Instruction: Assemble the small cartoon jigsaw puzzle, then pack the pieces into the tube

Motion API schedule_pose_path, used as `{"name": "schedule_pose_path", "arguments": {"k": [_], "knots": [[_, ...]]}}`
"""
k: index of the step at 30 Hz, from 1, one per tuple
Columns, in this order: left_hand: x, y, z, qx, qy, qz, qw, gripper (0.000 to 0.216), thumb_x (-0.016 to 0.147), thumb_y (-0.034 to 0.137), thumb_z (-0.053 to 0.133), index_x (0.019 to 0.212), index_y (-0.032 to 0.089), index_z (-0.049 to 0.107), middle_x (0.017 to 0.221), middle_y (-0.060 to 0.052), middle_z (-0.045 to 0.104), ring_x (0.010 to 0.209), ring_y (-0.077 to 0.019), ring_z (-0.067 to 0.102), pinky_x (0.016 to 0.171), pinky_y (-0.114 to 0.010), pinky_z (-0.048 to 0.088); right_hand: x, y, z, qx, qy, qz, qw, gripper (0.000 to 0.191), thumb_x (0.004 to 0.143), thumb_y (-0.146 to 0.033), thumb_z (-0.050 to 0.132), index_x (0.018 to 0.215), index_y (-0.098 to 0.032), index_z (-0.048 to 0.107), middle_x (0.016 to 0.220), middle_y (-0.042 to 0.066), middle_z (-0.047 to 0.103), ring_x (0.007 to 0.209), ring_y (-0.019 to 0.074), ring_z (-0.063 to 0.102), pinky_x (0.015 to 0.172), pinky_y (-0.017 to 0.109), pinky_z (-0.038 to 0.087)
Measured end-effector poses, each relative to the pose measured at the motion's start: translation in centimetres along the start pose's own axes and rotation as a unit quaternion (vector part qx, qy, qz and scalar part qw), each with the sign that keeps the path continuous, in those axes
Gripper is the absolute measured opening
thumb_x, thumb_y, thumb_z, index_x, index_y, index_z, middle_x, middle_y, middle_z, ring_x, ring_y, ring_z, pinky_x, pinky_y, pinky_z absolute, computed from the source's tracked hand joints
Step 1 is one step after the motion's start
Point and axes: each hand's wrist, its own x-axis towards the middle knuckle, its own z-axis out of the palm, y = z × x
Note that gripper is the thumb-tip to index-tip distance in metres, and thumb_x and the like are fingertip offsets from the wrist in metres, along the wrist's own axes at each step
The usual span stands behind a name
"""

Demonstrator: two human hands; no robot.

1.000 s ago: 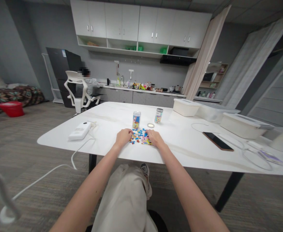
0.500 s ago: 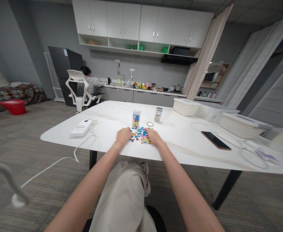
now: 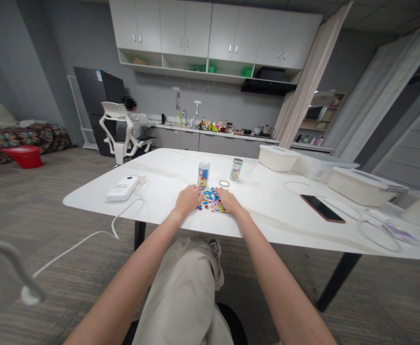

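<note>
Loose jigsaw pieces (image 3: 207,195), blue and multicoloured, lie on the white table between my hands. A joined, pink and yellow patch of the jigsaw puzzle (image 3: 217,207) lies beside my right hand, partly under it. My left hand (image 3: 188,199) is closed with bent fingers at the left edge of the pieces; what it pinches is hidden. My right hand (image 3: 227,200) has its fingertips together on a blue piece at the top of the patch. Just beyond the pieces stands a clear can with a cartoon print (image 3: 203,175). A round lid (image 3: 224,183) lies flat nearby.
A second cartoon-printed can (image 3: 236,169) with a grey lid stands further back. At right are a phone (image 3: 322,209), white cables and storage boxes (image 3: 277,159). A white corded device (image 3: 122,189) lies at left. Beyond the table, a person sits by a white chair (image 3: 118,129).
My left hand has moved right, over the left edge of the pieces. My right hand stays nearly in place beside the joined patch. The view has shifted slightly.
</note>
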Motion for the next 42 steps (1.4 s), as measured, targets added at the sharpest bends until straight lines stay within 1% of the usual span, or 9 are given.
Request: {"name": "schedule_pose_path", "arguments": {"k": [2,6,12,16,20,23,30,36,42], "knots": [[0.2,-0.1,0.3,0.001,0.026,0.035,0.999,0.034,0.096,0.028,0.037,0.115,0.014,0.062,0.120,-0.015,0.064,0.117,-0.0237,0.057,0.098,-0.033,0.045,0.2,0.0,-0.1,0.009,0.014,-0.012,1.000,0.049,0.097,-0.015,0.027,0.143,-0.014,0.045,0.152,0.010,0.040,0.144,0.0202,0.033,0.119,0.043,0.026],[0.8,-0.8,1.3,-0.011,-0.032,0.131,0.991,0.031,0.096,0.023,0.038,0.111,0.015,0.064,0.125,-0.012,0.063,0.124,-0.0205,0.052,0.104,-0.032,0.040,0.5,-0.1,-0.4,0.036,0.011,0.000,0.999,0.051,0.097,-0.015,0.024,0.144,-0.013,0.045,0.152,0.010,0.040,0.144,0.0204,0.032,0.119,0.044,0.025],[1.2,-0.9,1.3,-0.030,-0.041,0.119,0.992,0.036,0.099,0.030,0.034,0.102,0.014,0.067,0.109,-0.012,0.068,0.104,-0.0203,0.062,0.094,-0.031,0.045,0.2,-0.3,-0.8,0.048,-0.052,-0.019,0.997,0.053,0.091,-0.009,0.034,0.139,-0.024,0.050,0.151,0.003,0.043,0.145,0.0213,0.031,0.118,0.052,0.019],[0.9,-0.6,0.7,-0.033,-0.025,0.101,0.994,0.033,0.097,0.028,0.037,0.100,0.014,0.067,0.108,-0.012,0.066,0.101,-0.0208,0.062,0.093,-0.031,0.044,0.0,0.0,-0.8,0.107,0.003,-0.007,0.994,0.050,0.092,-0.010,0.029,0.134,-0.021,0.055,0.146,0.005,0.050,0.141,0.0170,0.037,0.116,0.042,0.028],[0.6,-0.6,0.6,0.010,-0.019,0.061,0.998,0.034,0.097,0.026,0.036,0.101,0.013,0.067,0.108,-0.015,0.065,0.107,-0.0241,0.059,0.092,-0.034,0.044,0.0,0.7,-0.6,0.131,0.103,0.105,0.980,0.051,0.094,-0.016,0.021,0.129,-0.015,0.058,0.137,0.010,0.059,0.128,0.0177,0.052,0.107,0.036,0.039],[0.4,-0.7,0.7,0.049,-0.046,0.051,0.996,0.037,0.098,0.024,0.032,0.098,0.013,0.068,0.103,-0.016,0.067,0.105,-0.0245,0.061,0.088,-0.033,0.045,-0.1,1.1,-0.6,0.101,0.103,0.146,0.979,0.046,0.093,-0.016,0.026,0.123,-0.013,0.062,0.125,0.013,0.066,0.119,0.0204,0.059,0.105,0.037,0.040],[0.5,-0.4,0.4,-0.026,-0.036,0.058,0.997,0.038,0.098,0.025,0.032,0.093,0.014,0.067,0.101,-0.013,0.070,0.097,-0.0206,0.064,0.089,-0.029,0.045,-0.6,0.6,-0.9,0.182,0.045,0.052,0.981,0.050,0.094,-0.018,0.021,0.130,-0.020,0.056,0.128,0.003,0.066,0.124,0.0132,0.056,0.106,0.030,0.039],[0.5,-0.4,0.3,-0.052,-0.037,0.082,0.995,0.035,0.098,0.025,0.035,0.097,0.014,0.068,0.104,-0.012,0.070,0.102,-0.0199,0.063,0.094,-0.028,0.044,-0.5,0.5,-0.8,0.151,0.067,0.080,0.983,0.050,0.094,-0.018,0.022,0.123,-0.018,0.062,0.129,0.006,0.064,0.122,0.0151,0.058,0.105,0.032,0.041],[0.5,-0.7,0.5,-0.113,-0.045,0.134,0.984,0.039,0.098,0.028,0.032,0.108,0.016,0.068,0.117,-0.010,0.069,0.111,-0.0186,0.062,0.101,-0.028,0.042,-0.5,0.6,-0.7,0.199,0.041,0.041,0.978,0.051,0.095,-0.019,0.019,0.125,-0.020,0.060,0.129,0.003,0.065,0.120,0.0131,0.059,0.105,0.030,0.041]]}}
